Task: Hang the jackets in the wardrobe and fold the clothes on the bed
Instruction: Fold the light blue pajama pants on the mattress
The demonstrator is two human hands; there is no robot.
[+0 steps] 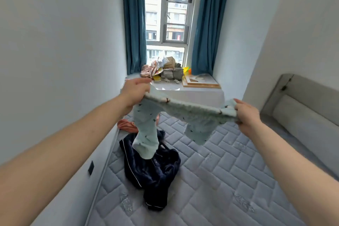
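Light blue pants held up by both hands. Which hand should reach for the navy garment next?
Left, probably. The left hand is above the navy garment, by the left wall; the right hand is farther off.

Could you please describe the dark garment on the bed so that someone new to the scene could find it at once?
Start at the quilted grey mattress and look to its left side, near the wall. The navy garment lies crumpled there, under the pale blue trousers held in the air. Thin white piping sets it apart from the pink garment behind it.
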